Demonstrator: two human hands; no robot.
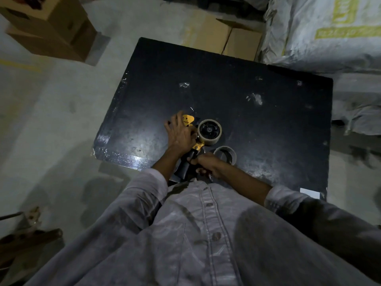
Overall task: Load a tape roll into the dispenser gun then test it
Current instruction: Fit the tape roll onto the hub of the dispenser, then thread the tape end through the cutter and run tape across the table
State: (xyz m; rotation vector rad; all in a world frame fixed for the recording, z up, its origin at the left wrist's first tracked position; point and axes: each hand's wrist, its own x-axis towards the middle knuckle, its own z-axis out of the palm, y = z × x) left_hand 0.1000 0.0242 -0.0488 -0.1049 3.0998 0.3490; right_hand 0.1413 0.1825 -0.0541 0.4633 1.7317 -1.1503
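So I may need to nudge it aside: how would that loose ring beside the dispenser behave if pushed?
The loose ring lies flat on the black table, so it would probably slide, not roll. It looks like a hollow core, likely light. The glossy tabletop may let it skid easily.

- A black table top (257,124) is showing pale scuffs and glossy patches.
- A yellow and black dispenser gun (188,120) is carrying a greyish-tan tape roll (212,139) around a black hub.
- A grey cardboard ring (231,155) is lying on the black.
- A pale grey buttoned shirt (185,234) is showing.
- Brown cardboard boxes (51,27) are standing on a grey floor.
- A white sack (309,34) is bearing yellow print.
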